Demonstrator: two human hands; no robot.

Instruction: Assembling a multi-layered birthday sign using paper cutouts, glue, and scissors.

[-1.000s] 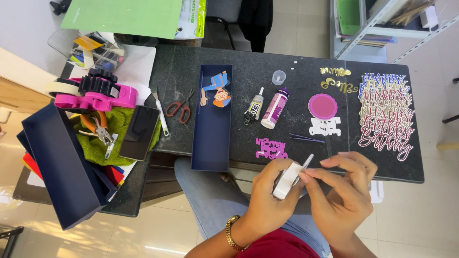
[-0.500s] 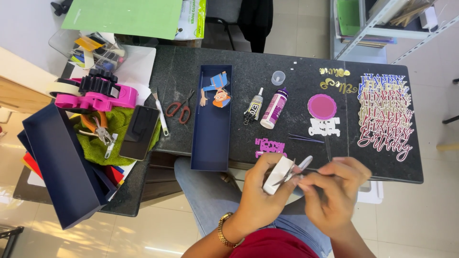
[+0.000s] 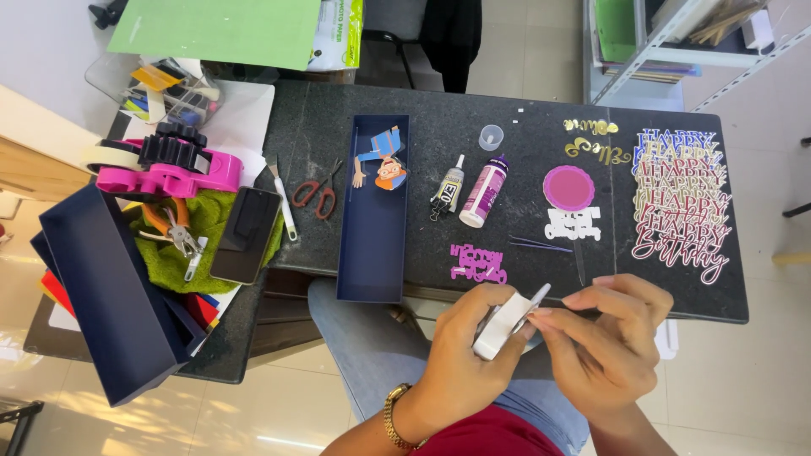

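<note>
item: small white foam-tape roll (image 3: 500,328), clasped in left hand (image 3: 460,355); right hand (image 3: 610,333) fingertips pinching its strip end. risk: strip could tear or stick to itself.

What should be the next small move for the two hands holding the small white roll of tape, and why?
Probably the right hand should pull the loose white end a little further off the small white roll of tape. The left hand already grips the roll firmly, and the right fingertips pinch at its upper edge, where a short tab sticks out. This is a guess, as the tab is small.
</note>
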